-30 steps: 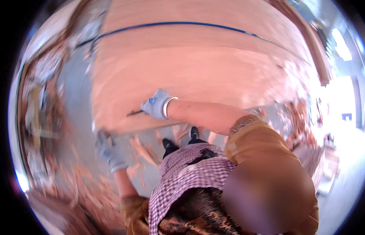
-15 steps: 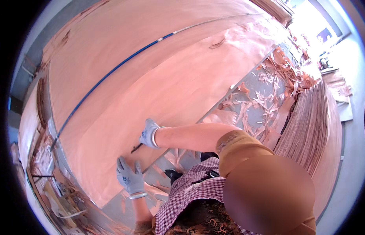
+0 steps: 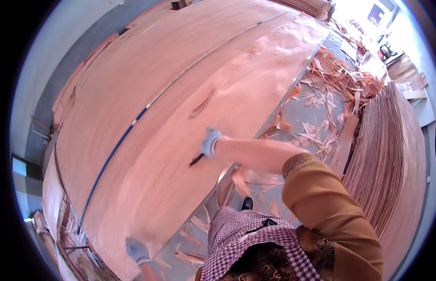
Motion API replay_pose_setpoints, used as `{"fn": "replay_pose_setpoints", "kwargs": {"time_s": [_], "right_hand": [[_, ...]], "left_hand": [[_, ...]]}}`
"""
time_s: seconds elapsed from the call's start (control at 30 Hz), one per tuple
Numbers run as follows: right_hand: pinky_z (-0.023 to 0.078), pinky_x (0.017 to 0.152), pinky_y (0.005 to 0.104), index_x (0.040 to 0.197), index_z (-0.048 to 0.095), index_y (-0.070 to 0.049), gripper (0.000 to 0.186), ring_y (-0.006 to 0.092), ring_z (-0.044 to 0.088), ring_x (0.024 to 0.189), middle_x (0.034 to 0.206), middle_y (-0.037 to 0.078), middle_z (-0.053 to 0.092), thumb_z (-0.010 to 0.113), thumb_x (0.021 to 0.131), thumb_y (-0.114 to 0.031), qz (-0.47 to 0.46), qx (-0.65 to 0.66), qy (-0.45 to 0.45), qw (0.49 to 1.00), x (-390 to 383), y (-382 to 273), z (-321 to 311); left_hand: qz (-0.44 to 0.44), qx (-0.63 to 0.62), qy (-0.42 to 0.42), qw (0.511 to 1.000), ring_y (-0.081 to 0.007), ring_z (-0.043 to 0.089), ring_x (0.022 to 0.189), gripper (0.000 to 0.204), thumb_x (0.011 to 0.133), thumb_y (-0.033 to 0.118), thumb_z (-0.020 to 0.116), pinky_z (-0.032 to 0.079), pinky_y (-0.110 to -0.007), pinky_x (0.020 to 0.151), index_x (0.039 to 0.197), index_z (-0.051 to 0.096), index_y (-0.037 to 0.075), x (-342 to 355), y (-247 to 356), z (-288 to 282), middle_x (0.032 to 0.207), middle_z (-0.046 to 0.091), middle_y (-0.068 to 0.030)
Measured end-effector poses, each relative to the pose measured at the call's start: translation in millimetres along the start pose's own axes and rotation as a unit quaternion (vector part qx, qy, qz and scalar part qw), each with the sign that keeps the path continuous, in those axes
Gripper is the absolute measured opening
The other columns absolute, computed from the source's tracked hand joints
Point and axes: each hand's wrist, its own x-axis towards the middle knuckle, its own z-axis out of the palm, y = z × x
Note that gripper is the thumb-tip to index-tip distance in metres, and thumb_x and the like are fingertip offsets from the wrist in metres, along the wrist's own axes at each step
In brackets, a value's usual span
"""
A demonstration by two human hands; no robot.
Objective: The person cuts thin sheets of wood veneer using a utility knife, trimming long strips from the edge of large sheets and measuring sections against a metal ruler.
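Observation:
A broad stack topped by a thin pinkish wood veneer sheet (image 3: 147,196) lies in front of me. My right hand (image 3: 210,142), in a pale grey glove, is closed on a slim dark knife-like tool (image 3: 196,160); its tip points down-left at the veneer, and whether it touches cannot be told. At the sheet's near left end, my gloved left hand (image 3: 136,249) lies flat on the wood, fingers stretched out, holding nothing. A long thin rod (image 3: 116,147), part blue and part whitish, runs lengthwise across the veneer, beyond both hands.
Torn veneer scraps (image 3: 316,133) litter the grey floor along the sheet's right edge. A tall veneer stack (image 3: 379,159) stands at the right, another veneer pile (image 3: 307,5) at the far end. A dark oblong mark (image 3: 203,104) shows on the sheet beyond my right hand.
My right hand has moved away and to the right along the veneer with the tool. My left hand has shifted nearer and left, so the hands are farther apart. The view has also shifted.

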Motion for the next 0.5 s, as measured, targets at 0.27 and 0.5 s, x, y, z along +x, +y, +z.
{"fn": "replay_pose_setpoints", "kwargs": {"time_s": [0.27, 0.5], "right_hand": [[0.038, 0.092, 0.0423, 0.103, 0.070, -0.017, 0.026, 0.0220, 0.061, 0.100, 0.106, 0.001, 0.068, 0.062, 0.081, -0.028, -0.059, 0.020, -0.001, 0.998, 2.6, 42.9, 21.0], [0.036, 0.094, 0.0409, 0.109, 0.065, -0.020, 0.029, 0.0195, 0.060, 0.102, 0.105, -0.002, 0.068, 0.063, 0.080, -0.027, -0.077, -0.035, -0.011, 0.996, -35.4, 229.5, 53.1]], "left_hand": [[0.131, -0.195, 0.078, 0.969, -0.0365, 0.047, 0.116, 0.064, 0.074, 0.033, 0.071, 0.041, -0.043, 0.097, 0.122, 0.047, -0.002, 9.2, 345.8, -140.6, 0.126, 0.048, -0.0207], [0.123, -0.092, 0.040, 0.987, -0.0368, 0.047, 0.114, 0.077, 0.062, 0.037, 0.079, 0.041, -0.041, 0.096, 0.120, 0.048, -0.003, 41.8, 336.2, -115.9, 0.126, 0.047, -0.0209]]}}
